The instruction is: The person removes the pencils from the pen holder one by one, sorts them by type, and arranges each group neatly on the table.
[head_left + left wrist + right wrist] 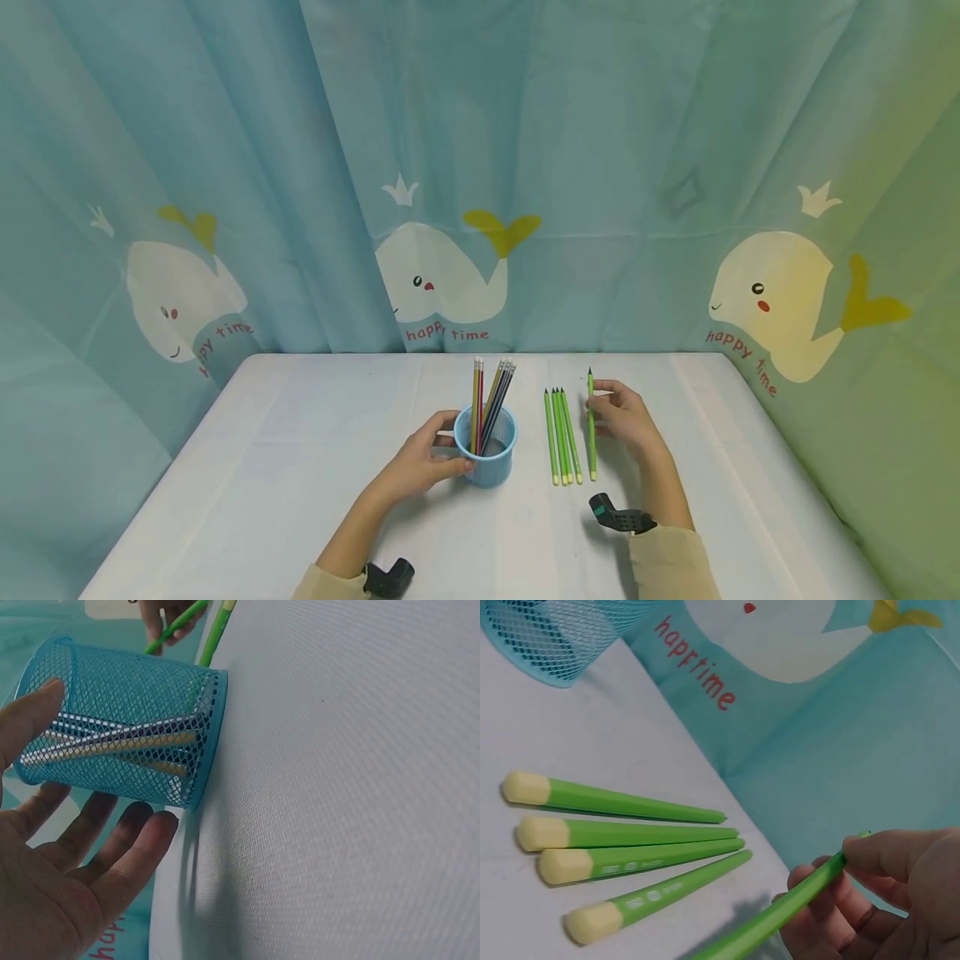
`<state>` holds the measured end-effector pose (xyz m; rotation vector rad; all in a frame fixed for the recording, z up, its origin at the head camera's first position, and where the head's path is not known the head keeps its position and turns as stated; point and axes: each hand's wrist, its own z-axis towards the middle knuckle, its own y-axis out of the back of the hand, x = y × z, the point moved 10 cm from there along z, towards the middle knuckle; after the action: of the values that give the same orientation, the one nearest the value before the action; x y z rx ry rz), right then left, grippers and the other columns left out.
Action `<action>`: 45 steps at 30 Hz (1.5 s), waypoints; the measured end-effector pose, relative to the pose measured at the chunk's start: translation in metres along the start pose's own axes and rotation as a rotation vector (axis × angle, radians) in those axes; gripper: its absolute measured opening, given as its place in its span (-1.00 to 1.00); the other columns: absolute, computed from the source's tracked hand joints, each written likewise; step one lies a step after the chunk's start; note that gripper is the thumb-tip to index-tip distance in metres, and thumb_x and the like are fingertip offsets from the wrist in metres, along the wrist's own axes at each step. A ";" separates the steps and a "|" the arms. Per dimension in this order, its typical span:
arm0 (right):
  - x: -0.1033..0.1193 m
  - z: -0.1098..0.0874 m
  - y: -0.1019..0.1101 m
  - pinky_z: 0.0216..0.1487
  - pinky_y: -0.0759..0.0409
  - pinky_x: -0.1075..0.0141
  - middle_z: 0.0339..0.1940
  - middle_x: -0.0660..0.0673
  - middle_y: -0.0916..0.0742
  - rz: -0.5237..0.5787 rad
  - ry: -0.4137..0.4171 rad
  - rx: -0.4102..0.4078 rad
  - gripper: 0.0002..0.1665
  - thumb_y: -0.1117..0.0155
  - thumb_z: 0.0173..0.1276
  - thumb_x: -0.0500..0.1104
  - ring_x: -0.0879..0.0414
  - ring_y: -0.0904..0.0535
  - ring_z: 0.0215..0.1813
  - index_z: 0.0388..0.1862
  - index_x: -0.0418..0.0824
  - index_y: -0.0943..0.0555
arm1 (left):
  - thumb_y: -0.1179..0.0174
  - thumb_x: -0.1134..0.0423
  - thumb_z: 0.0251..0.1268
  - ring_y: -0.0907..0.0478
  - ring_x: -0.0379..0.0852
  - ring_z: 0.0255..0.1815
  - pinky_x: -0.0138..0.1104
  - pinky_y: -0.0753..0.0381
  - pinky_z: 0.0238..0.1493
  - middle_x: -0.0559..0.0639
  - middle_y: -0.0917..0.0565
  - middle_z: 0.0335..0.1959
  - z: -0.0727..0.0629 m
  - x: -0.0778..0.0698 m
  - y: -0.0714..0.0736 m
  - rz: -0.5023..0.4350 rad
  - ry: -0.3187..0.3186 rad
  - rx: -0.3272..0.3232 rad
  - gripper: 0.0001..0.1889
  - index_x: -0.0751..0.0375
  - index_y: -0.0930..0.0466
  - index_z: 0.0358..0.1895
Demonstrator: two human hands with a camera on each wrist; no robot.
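A: Start with the left hand [416, 462].
B: Fingers curved about the left side of a light-blue round mesh cup [491, 477], thumb at its near side by the rim. A loose hold; how firmly each finger bears on the mesh, cannot tell. Cup upright on the white cloth-textured counter [285, 500], just left of centre.

A: Right hand [630, 421]?
B: Narrow, thumb and fingers pinching a slim green pencil with a pale yellow end [592, 450], well to the right of the cup. Dark point far, yellow end near. Right wrist view loses its near end below the bottom edge; whether that end touches the counter, cannot tell.

A: Between cup and hand?
B: Four matching green pencils [645, 833] lying side by side, points far, the leftmost slightly apart. Small pale print on two barrels, too blurred to read.

A: Cup contents?
B: Yellowish, red and dark pencils with pale upper ends [497, 407], leaning. They overlap; no sure count. Lower lengths show only through the mesh in the left wrist view. Right wrist view cuts the cup off at the upper left corner.

A: Other cropping?
B: Left wrist view has only part of the right hand, at the top edge. Beige sleeves [675, 562] run off the near edge in the head view. Far side: blue-green curtain [600, 125] with white whales, the middle one partly lost in a fold.
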<state>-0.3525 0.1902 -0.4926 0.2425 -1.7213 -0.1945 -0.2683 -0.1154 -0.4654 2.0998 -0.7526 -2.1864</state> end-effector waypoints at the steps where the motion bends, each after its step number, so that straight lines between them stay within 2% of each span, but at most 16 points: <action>1: -0.001 0.001 -0.001 -0.28 -0.71 0.24 -0.05 -0.32 -0.65 -0.014 -0.002 -0.004 -0.52 -0.13 0.48 -0.23 0.02 -0.69 -0.18 0.32 -0.36 -0.40 | -0.45 0.18 0.15 -0.54 0.17 0.21 -0.10 -0.67 0.10 0.18 -0.48 0.30 0.000 0.000 0.000 -0.001 -0.001 0.001 -0.27 0.14 -0.33 0.38; 5: -0.005 0.004 -0.004 -0.30 -0.70 0.25 -0.07 -0.32 -0.68 -0.059 -0.010 -0.012 -0.52 -0.14 0.48 -0.22 0.04 -0.68 -0.20 0.33 -0.33 -0.42 | -0.46 0.17 0.15 -0.54 0.17 0.22 -0.09 -0.67 0.11 0.17 -0.48 0.30 0.000 -0.001 0.000 0.003 0.005 0.001 -0.27 0.13 -0.33 0.38; 12: -0.011 0.004 -0.010 -0.20 -0.73 0.22 -0.01 -0.29 -0.69 -0.115 -0.048 0.002 -0.48 -0.15 0.48 -0.11 0.04 -0.68 -0.17 0.36 -0.25 -0.44 | -0.45 0.17 0.15 -0.54 0.17 0.22 -0.12 -0.68 0.09 0.17 -0.49 0.30 0.000 -0.002 0.000 -0.001 0.003 0.003 -0.27 0.13 -0.33 0.38; 19: -0.014 0.002 -0.012 -0.27 -0.73 0.26 0.02 -0.29 -0.65 -0.048 -0.075 0.014 -0.47 -0.16 0.50 -0.08 0.05 -0.63 -0.20 0.36 -0.24 -0.43 | -0.45 0.18 0.15 -0.54 0.17 0.22 -0.17 -0.70 0.04 0.17 -0.48 0.30 -0.001 -0.002 -0.001 0.004 -0.001 0.008 -0.26 0.12 -0.31 0.39; 23: -0.014 0.001 -0.012 -0.27 -0.73 0.28 0.03 -0.30 -0.64 -0.053 -0.072 0.009 -0.47 -0.16 0.50 -0.07 0.04 -0.63 -0.18 0.37 -0.25 -0.43 | -0.45 0.18 0.15 -0.54 0.16 0.22 -0.16 -0.69 0.06 0.16 -0.48 0.31 -0.001 -0.002 0.000 0.004 0.002 0.007 -0.27 0.10 -0.32 0.39; 28: -0.012 0.001 -0.013 -0.23 -0.73 0.25 0.04 -0.29 -0.65 -0.053 -0.066 0.016 -0.48 -0.15 0.50 -0.08 0.02 -0.64 -0.14 0.36 -0.24 -0.44 | -0.45 0.18 0.15 -0.54 0.17 0.22 -0.12 -0.68 0.08 0.18 -0.48 0.31 -0.001 -0.001 0.000 -0.001 0.000 0.004 -0.27 0.13 -0.32 0.38; 31: -0.005 0.000 -0.014 -0.16 -0.73 0.21 0.02 -0.28 -0.67 -0.060 -0.034 0.033 -0.48 -0.17 0.49 -0.10 0.01 -0.67 -0.11 0.36 -0.24 -0.44 | -0.45 0.18 0.16 -0.53 0.17 0.21 -0.15 -0.69 0.08 0.19 -0.49 0.30 -0.001 0.000 0.000 -0.003 -0.004 0.007 -0.28 0.14 -0.32 0.38; 33: 0.003 -0.002 -0.018 -0.10 -0.73 0.17 0.01 -0.29 -0.68 -0.057 0.006 0.070 -0.47 -0.19 0.47 -0.13 0.00 -0.68 -0.08 0.37 -0.25 -0.44 | -0.45 0.19 0.16 -0.54 0.16 0.21 -0.18 -0.69 0.07 0.19 -0.49 0.29 -0.001 0.002 -0.001 -0.004 -0.004 0.011 -0.28 0.15 -0.32 0.38; 35: 0.015 -0.006 -0.025 -0.05 -0.73 0.12 0.02 -0.30 -0.66 -0.057 0.066 0.141 -0.43 -0.23 0.45 -0.16 -0.02 -0.67 -0.03 0.39 -0.27 -0.42 | -0.45 0.20 0.16 -0.54 0.16 0.21 -0.20 -0.70 0.05 0.19 -0.49 0.29 -0.001 0.003 -0.001 -0.005 -0.001 0.014 -0.27 0.15 -0.32 0.38; 42: 0.059 -0.034 -0.075 0.21 -0.58 -0.04 0.26 -0.39 -0.57 -0.104 0.311 0.513 -0.26 -0.38 0.34 -0.18 -0.23 -0.54 0.26 0.45 -0.25 -0.35 | -0.45 0.19 0.16 -0.53 0.16 0.23 -0.14 -0.69 0.08 0.18 -0.48 0.30 0.000 0.004 0.000 -0.014 0.003 0.006 -0.28 0.12 -0.32 0.38; 45: 0.069 -0.049 -0.101 0.34 -0.45 -0.17 0.39 -0.36 -0.49 -0.113 0.351 0.648 -0.11 -0.45 0.26 -0.16 -0.28 -0.43 0.39 0.51 -0.27 -0.28 | -0.45 0.19 0.17 -0.53 0.17 0.23 -0.15 -0.69 0.08 0.19 -0.47 0.31 0.001 0.001 -0.001 -0.019 -0.010 0.018 -0.28 0.13 -0.32 0.39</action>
<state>-0.3101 0.0752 -0.4461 0.8025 -1.3749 0.3188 -0.2689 -0.1143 -0.4667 2.1144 -0.7592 -2.2100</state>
